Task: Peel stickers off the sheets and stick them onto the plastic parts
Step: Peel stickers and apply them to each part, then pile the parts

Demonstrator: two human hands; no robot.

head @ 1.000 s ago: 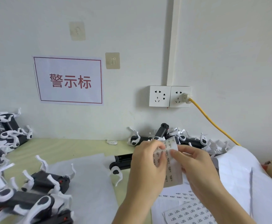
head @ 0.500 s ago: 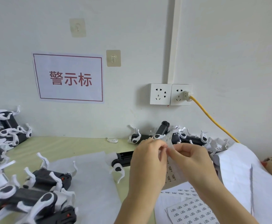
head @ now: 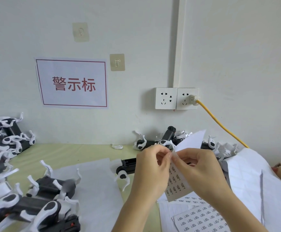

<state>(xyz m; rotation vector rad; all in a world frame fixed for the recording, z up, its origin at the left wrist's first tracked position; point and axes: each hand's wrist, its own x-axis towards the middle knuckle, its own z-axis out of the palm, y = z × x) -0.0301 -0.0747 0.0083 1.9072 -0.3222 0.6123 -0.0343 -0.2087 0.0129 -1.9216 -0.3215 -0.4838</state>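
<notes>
Both hands hold one sticker sheet (head: 175, 183) up in front of me, above the table. My left hand (head: 150, 171) pinches its top left edge between thumb and fingers. My right hand (head: 197, 168) pinches the top edge right beside it, and a white layer (head: 192, 139) stands up and back from the sheet. The rows of small printed stickers hang below the fingers. Another sticker sheet (head: 201, 218) lies flat on the table under my right forearm. A black-and-white plastic part (head: 126, 166) lies just left of my left hand.
Several black-and-white plastic parts are piled at the left (head: 7, 144), the lower left (head: 41, 206) and along the wall (head: 168, 139). White paper sheets (head: 256, 181) cover the right side. A yellow cable (head: 220, 124) runs from the wall socket (head: 176, 98).
The sheet has turned from facing me to hanging down below my fingers. Both hands closed together at its top edge, and a white layer now sticks up behind them.
</notes>
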